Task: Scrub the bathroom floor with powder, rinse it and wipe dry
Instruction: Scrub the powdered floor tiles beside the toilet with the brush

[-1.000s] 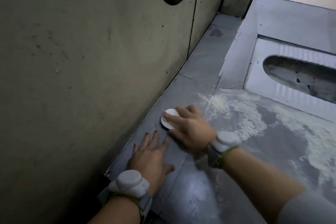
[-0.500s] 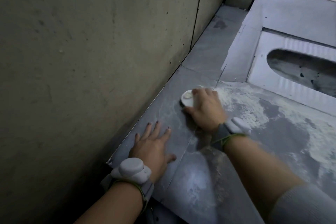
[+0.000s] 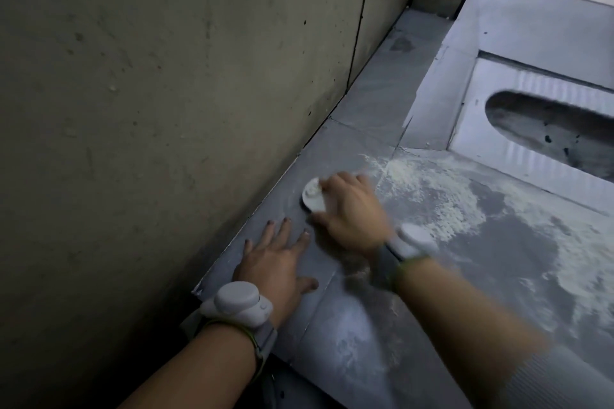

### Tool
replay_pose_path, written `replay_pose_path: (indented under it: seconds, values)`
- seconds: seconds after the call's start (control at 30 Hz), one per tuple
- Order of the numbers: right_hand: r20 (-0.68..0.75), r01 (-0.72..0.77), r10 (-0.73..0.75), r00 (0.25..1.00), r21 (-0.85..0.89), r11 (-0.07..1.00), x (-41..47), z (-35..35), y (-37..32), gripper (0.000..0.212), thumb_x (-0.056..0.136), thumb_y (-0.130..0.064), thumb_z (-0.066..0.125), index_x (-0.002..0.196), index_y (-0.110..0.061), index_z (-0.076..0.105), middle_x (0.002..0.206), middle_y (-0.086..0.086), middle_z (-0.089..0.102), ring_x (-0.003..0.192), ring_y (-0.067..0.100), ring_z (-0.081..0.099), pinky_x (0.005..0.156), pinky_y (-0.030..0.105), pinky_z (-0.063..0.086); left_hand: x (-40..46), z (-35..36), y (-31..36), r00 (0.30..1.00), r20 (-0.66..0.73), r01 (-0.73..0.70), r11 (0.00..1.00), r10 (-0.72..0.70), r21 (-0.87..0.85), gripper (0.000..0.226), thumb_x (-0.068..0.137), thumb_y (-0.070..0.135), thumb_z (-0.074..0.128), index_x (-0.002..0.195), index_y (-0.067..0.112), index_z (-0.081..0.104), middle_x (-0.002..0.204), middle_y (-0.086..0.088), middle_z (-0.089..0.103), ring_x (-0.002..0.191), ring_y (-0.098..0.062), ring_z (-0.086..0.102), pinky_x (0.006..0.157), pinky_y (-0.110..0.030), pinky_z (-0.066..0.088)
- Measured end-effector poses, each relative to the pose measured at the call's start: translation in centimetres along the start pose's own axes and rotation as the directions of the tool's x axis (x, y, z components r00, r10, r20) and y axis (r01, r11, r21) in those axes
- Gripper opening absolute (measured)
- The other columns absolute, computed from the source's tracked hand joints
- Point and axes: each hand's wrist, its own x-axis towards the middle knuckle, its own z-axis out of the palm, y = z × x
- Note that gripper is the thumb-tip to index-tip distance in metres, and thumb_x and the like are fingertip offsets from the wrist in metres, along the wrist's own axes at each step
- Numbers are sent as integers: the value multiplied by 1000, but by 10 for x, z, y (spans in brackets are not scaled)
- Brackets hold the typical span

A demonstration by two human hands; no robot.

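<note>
The right hand (image 3: 352, 212) gripped a white round scrubber (image 3: 312, 198), fingers curled over it, on the grey floor (image 3: 349, 143) close to the wall (image 3: 166, 109). The left hand (image 3: 277, 262) lay flat, fingers spread. White powder (image 3: 438, 196) was scattered just beside the scrubber

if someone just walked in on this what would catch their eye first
First the right hand, blurred with motion, gripping a small white round scrubber on the grey floor tiles close to the wall. Next the pale powder spread across the floor to its right, reaching toward the squat toilet pan at the right edge. The left hand lies flat on the tiles, fingers spread, beside the wall.
</note>
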Motion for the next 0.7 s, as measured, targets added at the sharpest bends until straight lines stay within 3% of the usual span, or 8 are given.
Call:
replay_pose_path:
  seconds: [0.07, 0.13, 0.27, 0.3, 0.43, 0.47, 0.57, 0.7]
  values:
    - [16, 151, -152, 988, 43, 988, -44, -10, 12, 57, 78, -46, 72, 126, -18, 56, 125, 0, 54, 110, 24, 42, 95, 37, 39, 0, 1, 2, 1000, -1, 5, 1000, -5, -2, 79, 87, 56, 55, 150, 36, 13, 161, 3, -5, 148, -21, -6, 116, -49, 8]
    - [50, 174, -173, 984, -9, 985, -42, -16, 29, 56, 80, -47, 70, 127, -19, 55, 128, 1, 53, 111, 24, 42, 96, 35, 38, -1, 0, 2, 1000, -4, 11, 1000, -11, -1, 79, 87, 55, 55, 151, 35, 13, 161, 2, -5, 148, -21, -7, 116, -49, 7]
    - [-104, -199, 187, 977, -118, 973, 38, -11, 34, 49, 82, -47, 66, 121, -18, 58, 124, 7, 56, 110, 32, 45, 92, 38, 37, 0, 0, 2, 1000, -1, 12, 1000, -12, 10, 79, 87, 55, 55, 151, 36, 11, 161, 3, -5, 148, -21, -7, 117, -49, 7]
    - [-125, -220, 206, 971, -108, 970, 47, -2, 26, 48, 82, -47, 65, 119, -18, 58, 122, 8, 57, 108, 33, 47, 91, 38, 38, 0, 1, 2, 1000, 0, 11, 1000, -11, 15, 79, 87, 55, 55, 150, 36, 12, 161, 3, -5, 148, -21, -6, 117, -49, 8]
    - [-69, 142, -150, 986, -106, 984, 19, 43, -16, 49, 78, -44, 65, 116, -14, 61, 113, 10, 60, 98, 35, 50, 86, 39, 39, 1, -2, 3, 1000, -25, -7, 999, 9, 44, 71, 85, 55, 56, 147, 37, 25, 161, 2, 0, 148, -22, -1, 115, -48, 14]
    - [-83, 159, -170, 982, -120, 980, 18, 41, -8, 49, 77, -45, 63, 115, -13, 62, 112, 11, 60, 96, 36, 50, 86, 40, 40, 1, -2, 5, 1000, -26, 2, 999, -1, 38, 72, 85, 55, 57, 147, 37, 25, 161, 2, 0, 148, -22, 0, 115, -46, 14]
    - [-217, -122, 77, 973, -203, 972, 37, 5, 50, 48, 83, -53, 49, 111, -16, 62, 110, 13, 61, 98, 37, 51, 87, 42, 42, 2, -5, 14, 996, -83, 9, 1000, -9, 2, 74, 85, 51, 57, 148, 33, 23, 161, 2, 3, 148, -18, -1, 119, -40, 9]
    - [-341, -505, 403, 849, -306, 807, 7, -49, 149, 50, 88, -53, 52, 115, -12, 60, 116, 22, 58, 105, 42, 50, 91, 44, 38, 15, -7, 29, 986, -154, -78, 994, 64, -82, 71, 91, 45, 53, 150, 38, 15, 161, 7, 3, 148, -16, -3, 119, -40, 6]
